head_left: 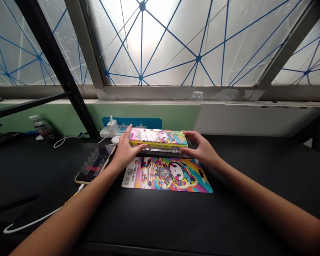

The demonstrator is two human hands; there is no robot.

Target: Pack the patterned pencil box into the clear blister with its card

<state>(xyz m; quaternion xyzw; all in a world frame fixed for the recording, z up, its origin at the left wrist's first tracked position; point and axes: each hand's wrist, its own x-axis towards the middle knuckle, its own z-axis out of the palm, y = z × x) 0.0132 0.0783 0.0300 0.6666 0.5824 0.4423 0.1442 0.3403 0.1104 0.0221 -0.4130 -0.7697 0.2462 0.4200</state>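
My left hand and right hand grasp opposite ends of the colourful box, just beyond the PENCIL BOX panel lying flat on the surface. I haven't released it yet.

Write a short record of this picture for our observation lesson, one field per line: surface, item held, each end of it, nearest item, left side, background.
Surface: black desk
Item held: bright printed box
Left end: gripped by left hand
Right end: gripped by right hand
Nearest item: flat colourful panel marked PENCIL BOX
Left side: phone; white-capped bottle
Background: window with blue lines
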